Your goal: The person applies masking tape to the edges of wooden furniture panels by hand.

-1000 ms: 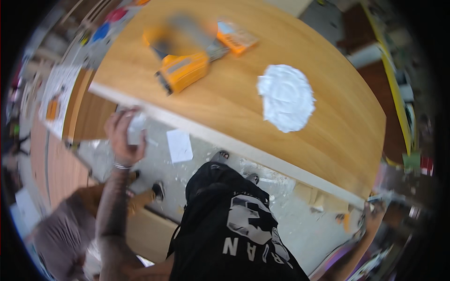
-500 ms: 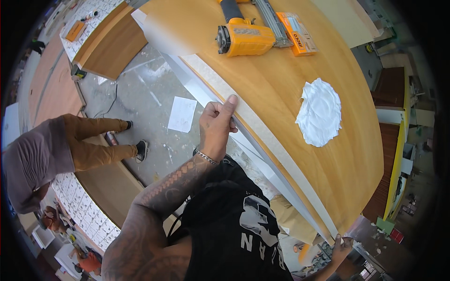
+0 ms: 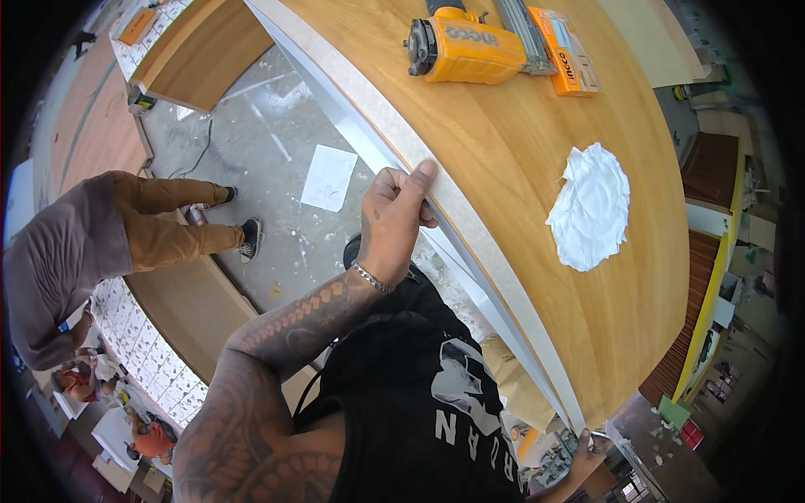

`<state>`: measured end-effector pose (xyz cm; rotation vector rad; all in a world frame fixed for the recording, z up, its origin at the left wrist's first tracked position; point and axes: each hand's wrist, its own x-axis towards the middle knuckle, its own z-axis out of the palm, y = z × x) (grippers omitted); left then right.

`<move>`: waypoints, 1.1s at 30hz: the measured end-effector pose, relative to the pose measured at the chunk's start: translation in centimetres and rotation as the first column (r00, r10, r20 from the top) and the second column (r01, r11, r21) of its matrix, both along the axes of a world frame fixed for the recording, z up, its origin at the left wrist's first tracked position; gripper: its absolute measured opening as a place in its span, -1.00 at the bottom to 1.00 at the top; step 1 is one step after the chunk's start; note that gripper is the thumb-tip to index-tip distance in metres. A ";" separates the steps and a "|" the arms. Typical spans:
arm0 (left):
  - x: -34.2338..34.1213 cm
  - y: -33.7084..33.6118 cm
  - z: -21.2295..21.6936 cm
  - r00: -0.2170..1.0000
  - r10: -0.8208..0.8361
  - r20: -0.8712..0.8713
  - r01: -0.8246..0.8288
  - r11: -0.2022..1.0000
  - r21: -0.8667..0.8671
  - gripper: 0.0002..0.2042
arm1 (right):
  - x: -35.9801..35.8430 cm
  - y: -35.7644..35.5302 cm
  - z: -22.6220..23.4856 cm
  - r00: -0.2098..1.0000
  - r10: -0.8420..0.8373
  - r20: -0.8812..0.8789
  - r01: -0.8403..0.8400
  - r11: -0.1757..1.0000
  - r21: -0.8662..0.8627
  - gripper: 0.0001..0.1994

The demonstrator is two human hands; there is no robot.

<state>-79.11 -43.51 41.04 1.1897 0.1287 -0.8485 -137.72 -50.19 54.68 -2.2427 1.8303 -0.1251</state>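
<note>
At the far left, another person in a brown top and tan trousers (image 3: 126,226) stood on the grey concrete floor (image 3: 251,151), well apart from the work. A sheet of white paper (image 3: 329,176) lay on that floor, just left of the bench.

Near the middle, the wearer's left hand (image 3: 394,222) reached up from a tattooed forearm and met the pale edge strip (image 3: 436,189) that ran along the near side of the wooden panel (image 3: 537,168). The thumb was laid flat along the strip, pointing up its length, while the fingers curled in toward the panel's edge. The hand was closed against the strip rather than spread open, though whether the fingers pinched it or only pressed it could not be told from this view.

The strip's long axis ran diagonally, from the top left of the picture down to the lower right. The hand sat roughly at its upper third, so the greater run of strip lay down and to the right of the grip, passing close by the wearer's dark shirt.

The right hand was not in view, so the left was the only hand near the strip.

Further right, on the panel's top face, an orange nail gun (image 3: 470,46) rested beside an orange box (image 3: 570,54), and a crumpled white cloth (image 3: 591,205) lay well apart from the hand.
</note>
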 end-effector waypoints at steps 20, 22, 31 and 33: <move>2.1 0.1 2.0 1.000 -0.020 -0.022 0.022 0.993 0.113 -0.58 | -0.5 2.5 4.1 0.999 -0.041 0.006 0.042 0.993 -0.109 -0.71; 2.1 0.1 2.0 1.000 0.001 -0.004 -0.001 0.991 0.133 -0.59 | -0.8 2.5 4.7 0.995 0.008 -0.098 -0.019 0.994 -0.106 -0.69; 1.8 -0.2 1.3 0.999 0.042 0.031 -0.044 0.997 0.064 -0.61 | -2.4 2.4 2.1 0.999 -0.031 0.042 0.033 0.999 -0.034 -0.59; 1.9 -0.1 1.0 0.999 0.028 0.031 -0.030 0.998 0.061 -0.61 | -1.4 2.1 2.2 0.999 -0.033 0.036 0.034 0.999 -0.023 -0.60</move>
